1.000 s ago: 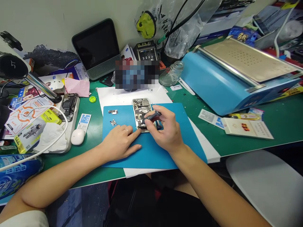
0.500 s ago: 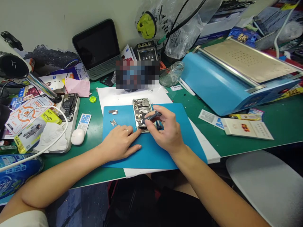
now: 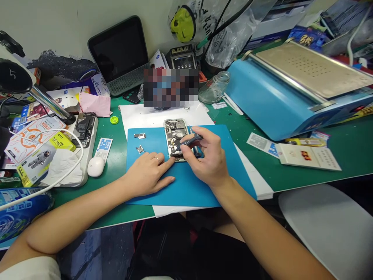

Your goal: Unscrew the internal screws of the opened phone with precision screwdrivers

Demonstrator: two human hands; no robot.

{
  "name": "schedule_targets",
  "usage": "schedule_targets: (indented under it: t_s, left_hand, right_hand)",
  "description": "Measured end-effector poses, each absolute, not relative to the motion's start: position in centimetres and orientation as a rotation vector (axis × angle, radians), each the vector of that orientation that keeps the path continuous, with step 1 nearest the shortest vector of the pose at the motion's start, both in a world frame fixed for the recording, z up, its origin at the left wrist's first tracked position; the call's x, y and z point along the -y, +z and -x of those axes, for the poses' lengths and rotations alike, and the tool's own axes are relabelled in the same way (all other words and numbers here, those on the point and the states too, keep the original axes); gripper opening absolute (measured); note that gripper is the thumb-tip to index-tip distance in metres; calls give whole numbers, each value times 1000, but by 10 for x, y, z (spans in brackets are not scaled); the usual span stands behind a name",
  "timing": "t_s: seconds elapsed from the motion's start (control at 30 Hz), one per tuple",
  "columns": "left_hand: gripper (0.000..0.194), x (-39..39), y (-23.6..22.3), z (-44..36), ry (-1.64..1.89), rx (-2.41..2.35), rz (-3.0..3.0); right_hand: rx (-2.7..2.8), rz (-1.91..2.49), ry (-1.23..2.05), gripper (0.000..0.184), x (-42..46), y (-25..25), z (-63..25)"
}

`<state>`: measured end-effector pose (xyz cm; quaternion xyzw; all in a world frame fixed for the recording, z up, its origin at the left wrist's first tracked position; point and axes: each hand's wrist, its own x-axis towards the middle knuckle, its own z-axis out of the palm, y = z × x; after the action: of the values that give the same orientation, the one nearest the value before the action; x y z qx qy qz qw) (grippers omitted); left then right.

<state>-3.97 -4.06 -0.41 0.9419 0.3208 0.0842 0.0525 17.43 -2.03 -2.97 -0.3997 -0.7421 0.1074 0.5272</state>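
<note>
A smartphone (image 3: 175, 130) with its insides exposed lies upright on a blue mat (image 3: 154, 196). My left hand (image 3: 148, 171) rests on the mat, fingers stretched out, with the index fingertip at the phone's lower left corner. In my right hand (image 3: 208, 159) is a dark screwdriver (image 3: 191, 141), pinched between thumb and fingers. It slants down to the left, its tip over the lower part of the phone. A dark object partly shows beneath the right hand. Left of the phone lie two small metal parts, one an oblong piece (image 3: 140, 136) and the other an irregular bracket (image 3: 140, 149).
A blue machine with a metal plate (image 3: 309, 70) stands at the right, near a glass jar (image 3: 215, 87). Behind is a smart display (image 3: 119, 54). To the left are a white earbud case (image 3: 95, 167), another opened phone (image 3: 85, 128) and a white cable (image 3: 72, 167).
The camera view has shifted slightly. Both hands keep nearly the same places, with the screwdriver still over the phone's lower part.
</note>
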Motion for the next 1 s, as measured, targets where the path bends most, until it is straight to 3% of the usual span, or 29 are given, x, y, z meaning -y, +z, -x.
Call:
schedule_targets:
  t_s: [1.0]
  left_hand:
    - [52,42,-3,39,241,-974,-2912]
  right_hand:
    - [1872,850,63,67,19,-24,-169]
